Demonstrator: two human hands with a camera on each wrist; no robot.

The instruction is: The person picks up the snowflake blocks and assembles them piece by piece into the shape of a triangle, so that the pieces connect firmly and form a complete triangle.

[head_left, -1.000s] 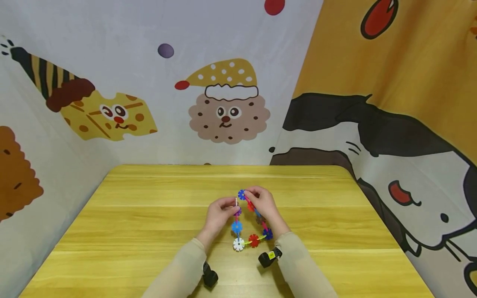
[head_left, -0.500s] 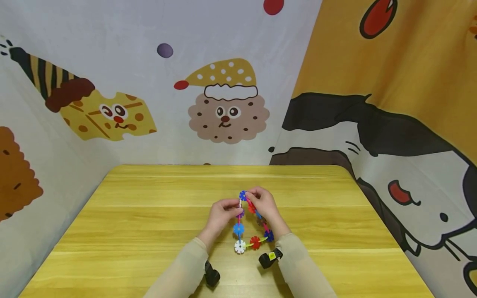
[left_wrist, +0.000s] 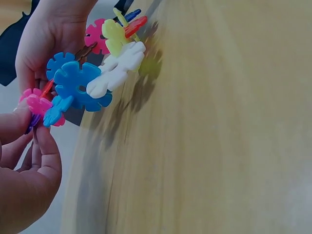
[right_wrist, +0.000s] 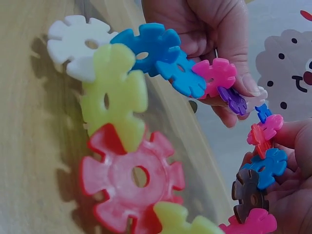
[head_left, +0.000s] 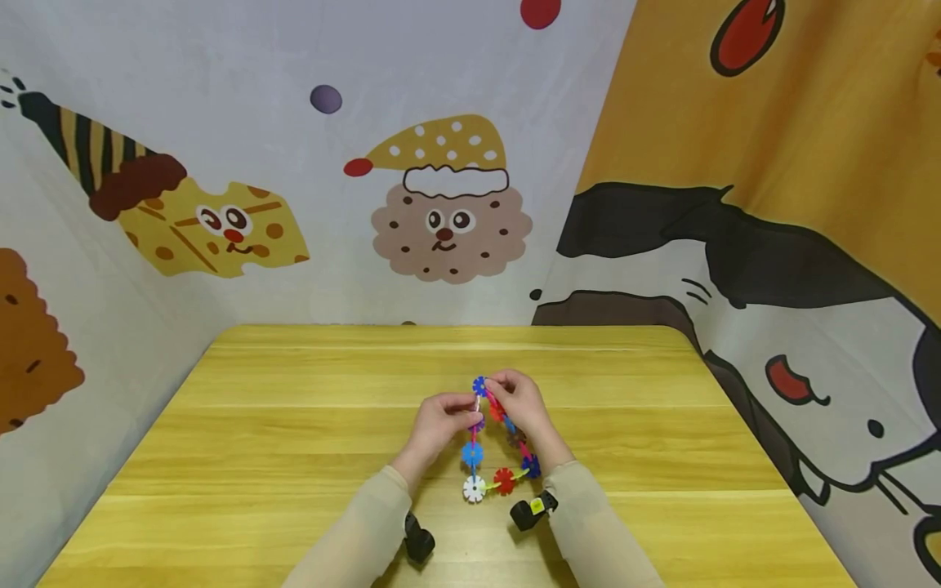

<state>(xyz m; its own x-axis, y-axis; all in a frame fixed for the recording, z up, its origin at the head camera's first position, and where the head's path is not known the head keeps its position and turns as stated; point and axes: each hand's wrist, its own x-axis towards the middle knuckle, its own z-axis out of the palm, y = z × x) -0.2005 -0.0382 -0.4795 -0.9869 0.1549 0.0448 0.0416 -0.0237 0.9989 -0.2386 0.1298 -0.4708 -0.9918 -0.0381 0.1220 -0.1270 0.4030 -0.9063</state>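
Observation:
A chain of coloured plastic snowflake discs [right_wrist: 139, 175], slotted edge to edge, forms a loop between the hands. Thumb and fingers of my left hand [head_left: 437, 426] pinch a whitish disc [right_wrist: 257, 99] beside the purple disc [right_wrist: 233, 101]. My right hand [head_left: 520, 403] pinches the other end at a pink disc [right_wrist: 272, 127], beside a small blue disc [head_left: 480, 385]. The whitish disc's edge is right at that blue disc. Blue, white [head_left: 474, 489], yellow and red discs hang toward the person, over the table. In the left wrist view, the left fingers partly hide the purple disc [left_wrist: 32, 123].
The wooden table [head_left: 294, 457] lies under both forearms. Black wrist cameras [head_left: 419, 542] sit below the sleeves. Behind the far table edge, a cloth with cartoon prints [head_left: 452, 233] hangs.
My left hand has shifted slightly right, bringing the whitish disc up to the blue disc and closing the gap. The lower chain has shifted a little right and nearer. The right hand barely moves.

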